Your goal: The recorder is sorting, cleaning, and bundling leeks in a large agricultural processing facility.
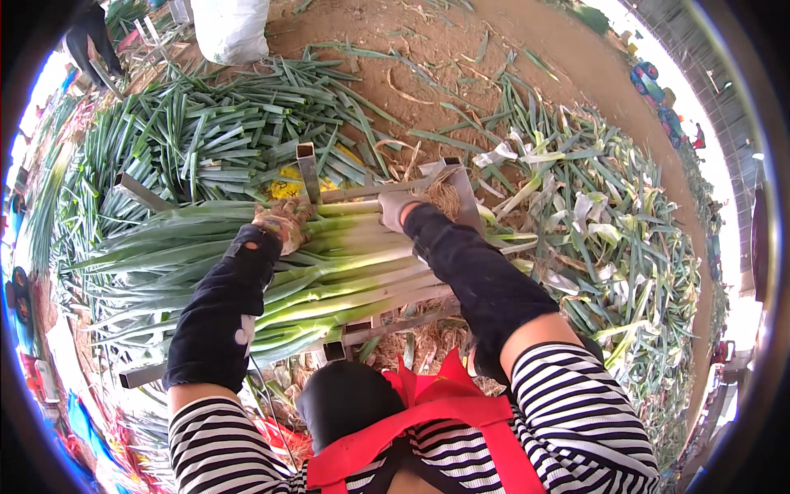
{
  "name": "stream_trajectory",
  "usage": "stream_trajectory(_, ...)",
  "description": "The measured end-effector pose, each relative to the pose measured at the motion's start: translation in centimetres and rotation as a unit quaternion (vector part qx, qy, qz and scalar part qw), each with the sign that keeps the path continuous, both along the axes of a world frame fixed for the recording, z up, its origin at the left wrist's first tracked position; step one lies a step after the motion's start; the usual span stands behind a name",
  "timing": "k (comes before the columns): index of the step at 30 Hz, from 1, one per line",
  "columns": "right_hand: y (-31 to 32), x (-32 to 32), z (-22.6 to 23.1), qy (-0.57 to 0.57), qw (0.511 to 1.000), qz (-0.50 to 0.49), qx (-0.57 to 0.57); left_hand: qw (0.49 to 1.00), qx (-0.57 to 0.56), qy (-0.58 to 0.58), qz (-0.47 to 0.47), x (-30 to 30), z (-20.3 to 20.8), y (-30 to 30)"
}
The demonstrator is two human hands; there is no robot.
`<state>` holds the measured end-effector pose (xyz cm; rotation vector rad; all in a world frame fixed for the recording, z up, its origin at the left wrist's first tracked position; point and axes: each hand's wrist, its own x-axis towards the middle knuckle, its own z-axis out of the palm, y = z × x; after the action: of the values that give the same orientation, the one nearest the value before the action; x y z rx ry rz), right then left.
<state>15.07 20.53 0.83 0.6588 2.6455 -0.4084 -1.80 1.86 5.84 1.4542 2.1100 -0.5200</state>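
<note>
Lining up the long onions (pixel 354 268) on the metal rack (pixel 467 198) looks like the step now. The left hand (pixel 284 227) touches the green part, the right hand (pixel 397 209) the white part; I can't tell if either grips. Next calls for keeping them straight. Leaf piles (pixel 206 123) lie around, and posts (pixel 309 171) could get in the way.

Leeks (pixel 329 276) lie across a metal frame (pixel 309 174); your left hand (pixel 284 226) touches their green leaves (pixel 189 240), your right hand (pixel 395 210) their pale stalks (pixel 366 235).
</note>
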Motion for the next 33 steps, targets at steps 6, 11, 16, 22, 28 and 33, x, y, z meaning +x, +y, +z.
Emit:
stream_trajectory(6, -8.9, 3.3, 4.3, 0.127, 0.988, 0.08, 0.026, 0.997, 0.066, -0.032, -0.002, -0.8, 0.4, -1.2)
stream_trajectory(11, -10.5, 4.8, 6.0, 0.148, 0.981, 0.104, -0.071, 0.99, 0.138, 0.015, -0.039, -0.5, 2.6, -0.8)
stream_trajectory(16, -8.3, 3.2, 6.5, 0.007, 0.97, 0.243, -0.008, 0.954, 0.299, -0.011, 0.027, -0.7, 6.4, -8.7)
stream_trajectory(22, -7.8, 7.3, 9.3, 0.202, 0.955, 0.196, -0.088, 0.738, 0.548, -0.265, 0.292, 8.4, 8.7, -20.5)
stream_trajectory(28, -11.3, 9.4, 6.5, 0.323, 0.892, 0.214, -0.231, 0.623, 0.291, -0.314, 0.655, 25.5, -8.5, -33.6)
stream_trajectory(33, -11.3, 11.4, 6.3, 0.328, 0.906, 0.19, -0.186, 0.618, 0.189, -0.231, 0.728, 37.5, -17.3, -41.7)
